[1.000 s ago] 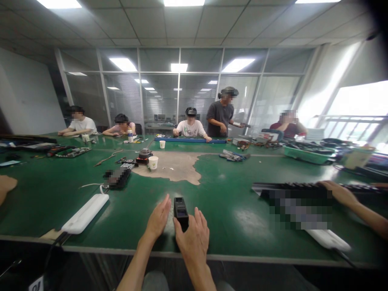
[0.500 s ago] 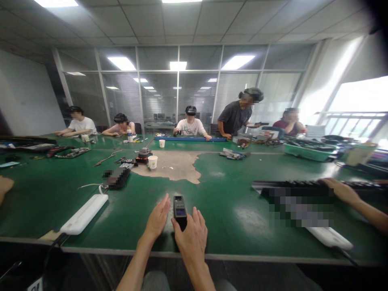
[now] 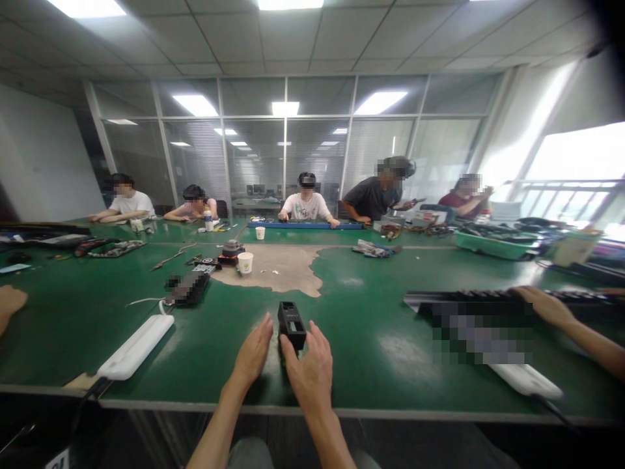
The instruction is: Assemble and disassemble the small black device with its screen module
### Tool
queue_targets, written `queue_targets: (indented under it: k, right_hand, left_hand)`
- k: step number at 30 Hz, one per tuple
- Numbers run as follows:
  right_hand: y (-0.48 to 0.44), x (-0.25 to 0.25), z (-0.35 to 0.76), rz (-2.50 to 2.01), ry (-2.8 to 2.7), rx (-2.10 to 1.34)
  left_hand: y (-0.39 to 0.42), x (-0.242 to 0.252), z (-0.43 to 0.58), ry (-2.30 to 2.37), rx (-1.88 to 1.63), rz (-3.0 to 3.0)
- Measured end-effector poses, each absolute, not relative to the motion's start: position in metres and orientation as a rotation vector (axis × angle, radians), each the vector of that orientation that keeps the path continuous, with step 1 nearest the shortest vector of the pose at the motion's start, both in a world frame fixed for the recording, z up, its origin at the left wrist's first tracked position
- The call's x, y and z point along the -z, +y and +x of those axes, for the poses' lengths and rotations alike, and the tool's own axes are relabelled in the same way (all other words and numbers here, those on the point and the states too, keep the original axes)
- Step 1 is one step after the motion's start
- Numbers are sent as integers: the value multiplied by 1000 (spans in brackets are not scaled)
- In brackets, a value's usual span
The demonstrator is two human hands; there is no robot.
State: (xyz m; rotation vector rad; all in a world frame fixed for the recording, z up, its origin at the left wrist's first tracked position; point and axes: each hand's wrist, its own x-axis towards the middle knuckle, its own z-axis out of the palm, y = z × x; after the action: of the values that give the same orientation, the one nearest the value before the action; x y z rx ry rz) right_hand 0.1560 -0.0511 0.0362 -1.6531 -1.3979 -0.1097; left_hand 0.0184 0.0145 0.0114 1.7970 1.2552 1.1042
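A small black boxy device [image 3: 291,324] stands on the green table [image 3: 371,339] just in front of me. My right hand [image 3: 308,368] grips its near end, thumb on its left side and fingers on the right. Beside it, my left hand [image 3: 252,354] lies flat on the table with fingers stretched out, holding nothing.
A white oblong case [image 3: 135,346] lies front left, another [image 3: 526,380] front right. A co-worker's hand [image 3: 545,305] rests on a black ridged bar at right. Paper cups [image 3: 245,262], tools and a green tray [image 3: 497,249] lie farther off. Several people sit at the far side.
My right hand has turned and tipped the black device, so its open recessed face shows now instead of its small screen. The standing person at the far side has bent down to the table.
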Motion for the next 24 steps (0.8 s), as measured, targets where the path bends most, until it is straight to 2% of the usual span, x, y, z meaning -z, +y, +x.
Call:
queue_targets:
  k: [4,10,24]
  right_hand:
    - [-51,-39,181,-1581,-1339,141]
    - [-52,-10,215,-1708,-1341,293]
    - [-55,10,218,-1939,-1418,338]
  left_hand:
    - [13,-12,19,1250,-1099,1787]
    - [11,-13,20,1266,-1096,1761]
    - [10,-15,20,1300,-1079,1760]
